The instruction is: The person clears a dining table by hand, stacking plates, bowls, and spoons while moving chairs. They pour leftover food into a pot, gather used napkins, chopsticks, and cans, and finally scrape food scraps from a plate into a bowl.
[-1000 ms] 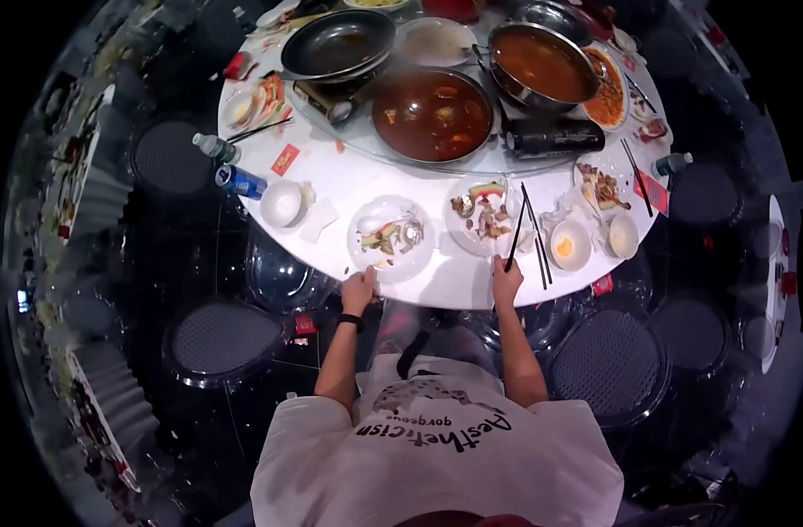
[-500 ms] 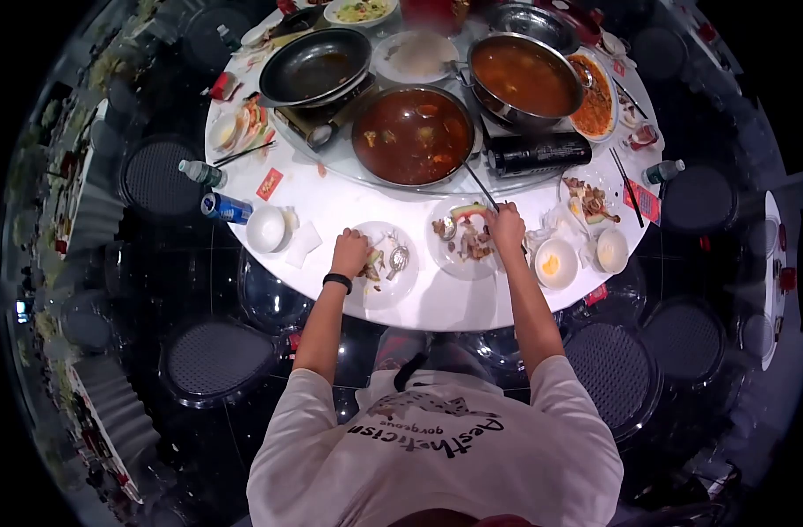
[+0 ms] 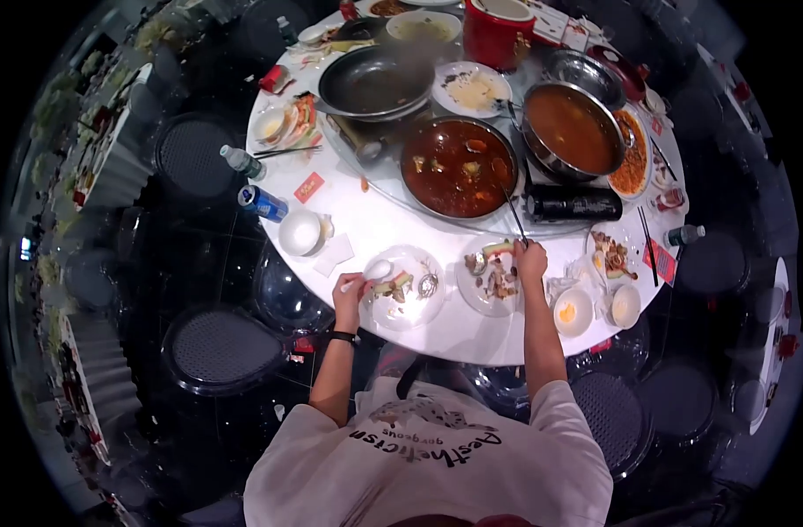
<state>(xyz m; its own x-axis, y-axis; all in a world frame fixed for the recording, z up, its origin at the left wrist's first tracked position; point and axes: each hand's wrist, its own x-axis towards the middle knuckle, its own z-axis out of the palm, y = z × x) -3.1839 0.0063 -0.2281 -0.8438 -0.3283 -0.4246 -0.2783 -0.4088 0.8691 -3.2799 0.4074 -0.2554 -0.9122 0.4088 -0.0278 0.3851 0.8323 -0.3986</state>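
Left grip point(image 3: 353, 288) and right grip point(image 3: 531, 262) are both clenched above a round, white-topped desk point(image 3: 481, 342). Beyond them sits a wide, round metal pot point(image 3: 459, 216) of red-brown soup point(image 3: 445, 189). Nearer lie two round white plates point(image 3: 408, 318) of food scraps. Slender dark chopsticks point(image 3: 514, 212), held in the right grip, slope to the pot; the left grip grasps a small white spoon point(image 3: 379, 270) over the left plate's edge.

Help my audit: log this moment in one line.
left hand: holds white spoon | right hand: holds chopsticks, tips at soup pan
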